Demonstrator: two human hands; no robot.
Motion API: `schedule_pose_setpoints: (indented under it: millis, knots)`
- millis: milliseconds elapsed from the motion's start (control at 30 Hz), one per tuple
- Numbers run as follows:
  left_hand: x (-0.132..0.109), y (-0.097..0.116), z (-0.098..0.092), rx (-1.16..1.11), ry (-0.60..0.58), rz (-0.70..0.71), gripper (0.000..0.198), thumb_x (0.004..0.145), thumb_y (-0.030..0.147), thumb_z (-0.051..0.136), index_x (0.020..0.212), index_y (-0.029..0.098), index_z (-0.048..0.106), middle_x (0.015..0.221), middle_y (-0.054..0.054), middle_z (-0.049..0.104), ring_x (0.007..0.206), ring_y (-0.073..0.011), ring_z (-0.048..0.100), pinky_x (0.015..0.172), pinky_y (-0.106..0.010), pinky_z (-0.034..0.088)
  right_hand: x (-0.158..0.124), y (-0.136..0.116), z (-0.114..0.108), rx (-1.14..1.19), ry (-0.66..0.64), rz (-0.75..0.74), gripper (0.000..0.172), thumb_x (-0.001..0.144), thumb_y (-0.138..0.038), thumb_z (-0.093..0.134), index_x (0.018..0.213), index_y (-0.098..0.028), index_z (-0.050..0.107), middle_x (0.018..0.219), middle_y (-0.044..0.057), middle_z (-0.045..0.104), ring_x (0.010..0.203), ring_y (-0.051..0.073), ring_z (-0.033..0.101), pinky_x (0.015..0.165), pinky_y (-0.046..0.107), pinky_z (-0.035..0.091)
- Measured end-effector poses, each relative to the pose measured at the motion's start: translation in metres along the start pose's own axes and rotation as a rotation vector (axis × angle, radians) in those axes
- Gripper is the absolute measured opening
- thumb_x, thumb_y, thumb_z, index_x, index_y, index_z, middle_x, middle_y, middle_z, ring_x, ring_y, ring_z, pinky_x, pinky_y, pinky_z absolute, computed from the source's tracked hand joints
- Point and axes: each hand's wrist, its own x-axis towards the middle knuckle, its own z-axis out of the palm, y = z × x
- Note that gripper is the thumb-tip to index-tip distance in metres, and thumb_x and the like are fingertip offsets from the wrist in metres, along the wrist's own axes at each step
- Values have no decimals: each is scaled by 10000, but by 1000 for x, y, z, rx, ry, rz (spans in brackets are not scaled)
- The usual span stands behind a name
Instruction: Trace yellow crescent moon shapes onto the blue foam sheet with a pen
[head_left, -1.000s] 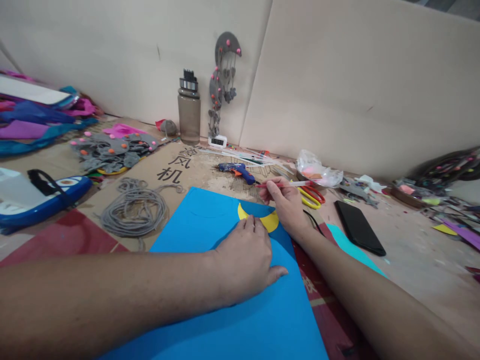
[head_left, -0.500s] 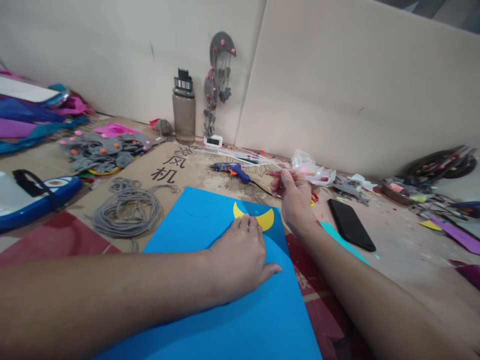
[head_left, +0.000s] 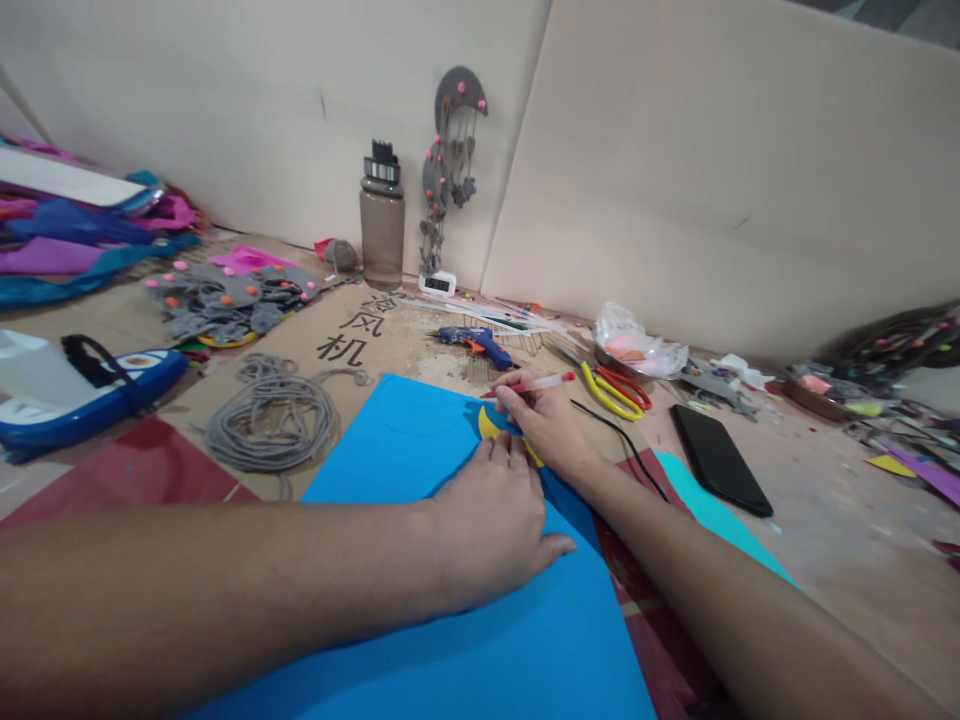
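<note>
A blue foam sheet (head_left: 450, 600) lies in front of me on the table. A yellow crescent piece (head_left: 489, 424) rests near its far edge, mostly covered by my hands. My left hand (head_left: 491, 525) lies flat on the sheet, fingers stretched out and their tips pressing the crescent. My right hand (head_left: 544, 420) is closed around a red and white pen (head_left: 544, 382), with the pen's tip down at the crescent's upper edge.
A coil of grey cord (head_left: 270, 420) lies left of the sheet. Beyond it are a blue glue gun (head_left: 476, 343), yellow-handled scissors (head_left: 615, 392), a black phone (head_left: 720, 458), a grey bottle (head_left: 381, 220), a plastic bag (head_left: 637, 345) and grey felt pieces (head_left: 225, 300).
My right hand, lifted with the pen half a second ago, has come back down and left onto the yellow crescent. My left hand has stayed pressed on it.
</note>
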Motion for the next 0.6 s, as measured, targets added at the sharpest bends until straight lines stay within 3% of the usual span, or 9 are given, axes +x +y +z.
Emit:
schedule_pose_setpoints:
  millis: [100, 600]
  knots:
    - [-1, -1, -1, 3, -15, 12, 833, 939, 638, 333, 1373, -55, 491, 1398, -320, 479, 1319, -432, 447, 1081, -537, 359, 0, 0, 0, -109, 13, 3, 195, 923, -354, 506, 863, -203, 615, 835, 28, 683, 750, 154, 609, 697, 287, 462]
    - [-1, 0, 6, 17, 37, 10, 832, 925, 653, 359, 1329, -52, 538, 1349, -320, 528, 1272, -429, 496, 1045, -535, 389, -1, 1, 0, -237, 23, -24, 215, 938, -350, 486, 858, -210, 628, 815, 30, 700, 754, 171, 623, 714, 302, 455]
